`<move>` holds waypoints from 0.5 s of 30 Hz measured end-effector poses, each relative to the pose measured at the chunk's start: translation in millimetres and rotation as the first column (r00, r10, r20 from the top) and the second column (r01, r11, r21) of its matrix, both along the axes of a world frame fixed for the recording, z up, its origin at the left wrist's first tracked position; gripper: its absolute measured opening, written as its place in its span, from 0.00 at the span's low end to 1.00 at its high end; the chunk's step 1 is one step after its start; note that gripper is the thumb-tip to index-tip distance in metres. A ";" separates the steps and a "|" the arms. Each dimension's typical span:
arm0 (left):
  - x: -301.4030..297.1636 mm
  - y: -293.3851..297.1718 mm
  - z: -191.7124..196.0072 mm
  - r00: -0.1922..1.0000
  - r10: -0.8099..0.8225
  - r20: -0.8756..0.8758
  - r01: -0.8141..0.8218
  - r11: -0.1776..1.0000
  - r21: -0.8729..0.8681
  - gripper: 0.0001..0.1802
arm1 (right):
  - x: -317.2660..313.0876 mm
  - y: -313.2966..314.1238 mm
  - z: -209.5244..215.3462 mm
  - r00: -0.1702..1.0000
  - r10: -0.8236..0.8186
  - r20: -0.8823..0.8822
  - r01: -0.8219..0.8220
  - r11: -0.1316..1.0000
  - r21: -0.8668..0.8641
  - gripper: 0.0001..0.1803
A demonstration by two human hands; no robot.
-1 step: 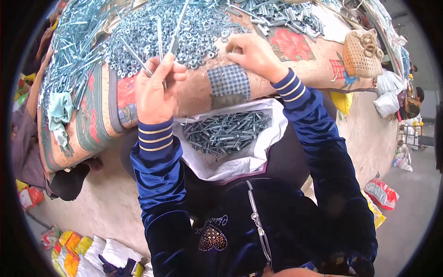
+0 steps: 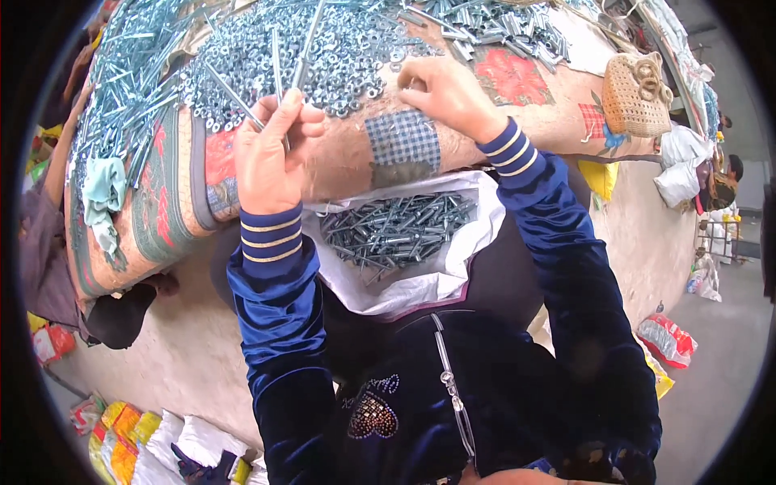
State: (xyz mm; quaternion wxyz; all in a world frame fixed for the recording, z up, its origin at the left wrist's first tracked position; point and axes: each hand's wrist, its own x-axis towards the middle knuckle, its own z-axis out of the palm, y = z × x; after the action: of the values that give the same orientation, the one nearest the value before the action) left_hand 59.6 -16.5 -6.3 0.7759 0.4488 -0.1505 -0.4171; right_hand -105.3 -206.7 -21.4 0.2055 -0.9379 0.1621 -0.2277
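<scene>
My left hand (image 2: 271,158) is closed around several slim metal rods (image 2: 276,69), which fan out upward from between thumb and fingers. Just past them spreads a wide heap of small metal nuts (image 2: 352,61) on the cloth-covered table. At the heap's right edge, my right hand (image 2: 453,93) hovers with thumb and fingers curled into a pinch; whatever is between the fingertips is too small or hidden to make out. Below both hands, in my lap, a white sack (image 2: 487,212) lies open, holding a pile of assembled-looking metal bolts with sleeves (image 2: 396,230).
Long thin rods (image 2: 133,89) are heaped at the table's left, and short metal tubes (image 2: 517,36) at its far right. A woven basket (image 2: 634,93) sits near the right edge, a pale green cloth (image 2: 103,198) at the left. Another person's arm (image 2: 61,162) reaches in from the left.
</scene>
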 end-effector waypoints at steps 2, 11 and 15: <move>5.8 2.0 -3.2 1.000 -0.006 -0.022 0.005 1.000 -0.012 0.04 | 1.9 -0.3 0.5 0.997 -0.044 0.065 0.048 0.997 -0.063 0.07; 4.6 7.6 -1.3 1.000 0.000 -0.029 0.001 1.000 0.030 0.04 | 34.2 18.7 -10.4 0.987 0.040 0.156 0.029 0.910 -0.414 0.04; -3.5 9.1 -1.6 0.995 -0.097 -0.033 0.099 0.993 0.058 0.05 | 20.5 2.1 22.2 0.945 -0.170 0.279 -0.075 0.717 0.693 0.07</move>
State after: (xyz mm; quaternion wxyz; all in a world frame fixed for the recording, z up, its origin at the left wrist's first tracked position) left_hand 56.1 -7.5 -7.8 0.7429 0.4573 -0.1485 -0.4657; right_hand -84.8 -204.6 0.7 0.5599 -0.7368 0.2242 -0.3055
